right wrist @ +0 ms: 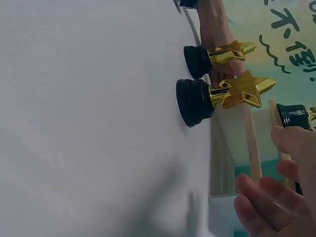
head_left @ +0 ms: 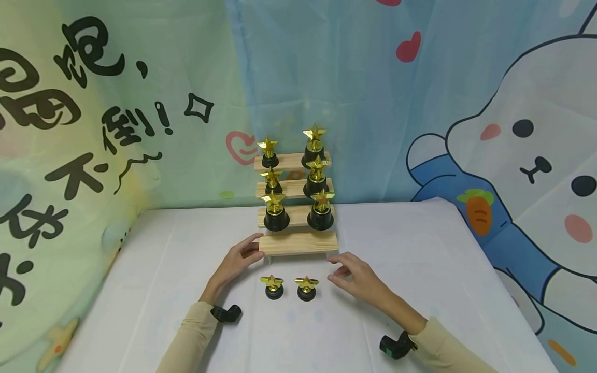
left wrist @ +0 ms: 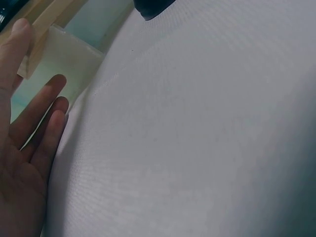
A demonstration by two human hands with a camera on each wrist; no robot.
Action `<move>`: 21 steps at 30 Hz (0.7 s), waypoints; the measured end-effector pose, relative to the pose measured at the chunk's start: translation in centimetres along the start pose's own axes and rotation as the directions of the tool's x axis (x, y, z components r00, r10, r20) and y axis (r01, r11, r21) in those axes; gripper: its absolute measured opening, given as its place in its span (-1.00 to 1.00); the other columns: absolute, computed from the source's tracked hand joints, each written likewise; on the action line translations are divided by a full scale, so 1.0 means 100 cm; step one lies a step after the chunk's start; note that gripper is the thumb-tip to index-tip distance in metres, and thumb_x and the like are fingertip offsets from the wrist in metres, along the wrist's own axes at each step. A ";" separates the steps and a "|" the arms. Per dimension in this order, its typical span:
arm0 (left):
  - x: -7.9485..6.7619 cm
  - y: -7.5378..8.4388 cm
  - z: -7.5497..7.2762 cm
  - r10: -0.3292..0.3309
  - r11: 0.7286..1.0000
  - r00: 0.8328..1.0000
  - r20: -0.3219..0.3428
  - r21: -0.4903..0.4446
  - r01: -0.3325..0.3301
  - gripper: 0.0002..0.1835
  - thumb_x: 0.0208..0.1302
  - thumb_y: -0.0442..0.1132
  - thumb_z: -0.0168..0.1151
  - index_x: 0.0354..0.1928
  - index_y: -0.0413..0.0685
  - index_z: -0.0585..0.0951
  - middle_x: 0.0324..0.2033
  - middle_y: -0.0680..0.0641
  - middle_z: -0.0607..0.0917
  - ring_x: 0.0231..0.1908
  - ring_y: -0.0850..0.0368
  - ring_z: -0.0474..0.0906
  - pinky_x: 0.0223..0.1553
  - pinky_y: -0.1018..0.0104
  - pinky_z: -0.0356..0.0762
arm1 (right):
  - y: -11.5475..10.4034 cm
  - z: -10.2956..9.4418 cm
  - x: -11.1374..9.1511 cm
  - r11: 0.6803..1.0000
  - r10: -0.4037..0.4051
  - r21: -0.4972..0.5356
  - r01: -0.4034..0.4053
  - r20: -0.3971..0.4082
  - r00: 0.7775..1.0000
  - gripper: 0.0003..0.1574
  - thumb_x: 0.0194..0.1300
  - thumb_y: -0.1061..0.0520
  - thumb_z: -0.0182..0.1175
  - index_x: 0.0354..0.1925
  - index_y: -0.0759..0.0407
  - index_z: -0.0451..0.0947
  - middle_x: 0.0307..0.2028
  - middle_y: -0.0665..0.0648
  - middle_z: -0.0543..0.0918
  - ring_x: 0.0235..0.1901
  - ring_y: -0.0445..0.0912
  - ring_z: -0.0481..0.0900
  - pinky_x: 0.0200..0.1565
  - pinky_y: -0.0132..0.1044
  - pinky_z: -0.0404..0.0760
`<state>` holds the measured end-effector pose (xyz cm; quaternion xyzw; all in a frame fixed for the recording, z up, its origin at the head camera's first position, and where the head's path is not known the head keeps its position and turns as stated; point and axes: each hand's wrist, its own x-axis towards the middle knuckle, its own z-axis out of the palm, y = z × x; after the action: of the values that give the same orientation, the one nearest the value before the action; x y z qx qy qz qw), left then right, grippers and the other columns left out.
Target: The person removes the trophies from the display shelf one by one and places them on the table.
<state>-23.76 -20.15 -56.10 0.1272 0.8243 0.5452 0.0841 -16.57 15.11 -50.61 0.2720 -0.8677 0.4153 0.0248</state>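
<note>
A wooden tiered display stand (head_left: 298,244) with clear side panels stands at the table's middle. My left hand (head_left: 242,255) holds the left end of its lowest step, thumb at the front corner and a finger at the back. Near that step's right end is my right hand (head_left: 356,277), fingers loosely bent, with nothing in it; contact with the stand cannot be made out. Two small gold star trophies, one left (head_left: 273,288) and one right (head_left: 306,289), stand upright before the stand. The right wrist view also shows the nearer trophy (right wrist: 195,103). The lowest step is bare.
Several star trophies, such as the front right one (head_left: 320,212), occupy the upper three steps in two columns. A white cloth covers the table (head_left: 186,248). A printed curtain (head_left: 364,103) hangs right behind the stand.
</note>
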 end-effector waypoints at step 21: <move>0.000 0.000 0.002 0.014 1.000 1.000 -0.013 -0.010 -0.014 -0.39 0.29 -0.08 0.29 0.37 0.09 0.39 0.07 -0.19 0.67 0.07 -0.01 0.60 0.02 0.39 0.53 | -0.004 -0.026 0.025 0.997 -0.023 -0.072 0.012 -0.149 0.989 -0.54 0.22 0.29 0.31 0.09 0.35 0.50 -0.03 0.31 0.59 -0.24 0.02 0.70 -0.16 -0.17 0.68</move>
<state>-23.71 -19.97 -56.15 0.1292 0.8211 0.5508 0.0758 -19.03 15.66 -47.97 0.2467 -0.8751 0.4033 0.1032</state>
